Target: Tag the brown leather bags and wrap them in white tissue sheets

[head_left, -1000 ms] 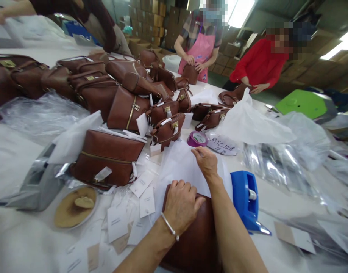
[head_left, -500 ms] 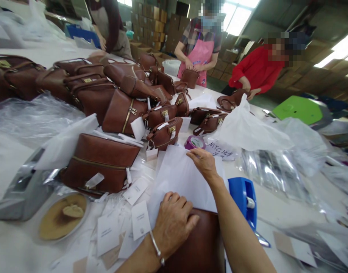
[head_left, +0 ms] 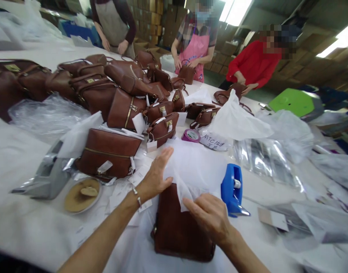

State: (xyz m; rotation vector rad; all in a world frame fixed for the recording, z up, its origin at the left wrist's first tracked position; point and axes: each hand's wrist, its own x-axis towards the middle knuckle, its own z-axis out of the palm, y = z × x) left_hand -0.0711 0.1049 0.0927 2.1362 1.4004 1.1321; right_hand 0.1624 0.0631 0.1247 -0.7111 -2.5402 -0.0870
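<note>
A brown leather handbag (head_left: 182, 227) lies flat before me, its upper part covered by a sheet of white tissue paper (head_left: 200, 159). My right hand (head_left: 209, 214) is closed on the paper's near edge, over the bag. On the paper's left side rests my left hand (head_left: 155, 176), fingers stretched out and thumb apart. A blue tape dispenser (head_left: 232, 189) stands just right of the paper. Paper tags (head_left: 136, 176) lie partly hidden behind my left forearm.
Many brown bags (head_left: 97, 94) are heaped at the left and back. Nearer are a round dish (head_left: 82, 195), a grey dispenser (head_left: 46, 174), purple tape (head_left: 191, 135) and clear plastic bags (head_left: 264, 155). Several people stand across the table, two handling bags; a green object (head_left: 295, 102) sits at right.
My right hand has come down toward me, bringing the paper's edge over the bag. My left hand has moved up and left off the bag, its fingers now stretched.
</note>
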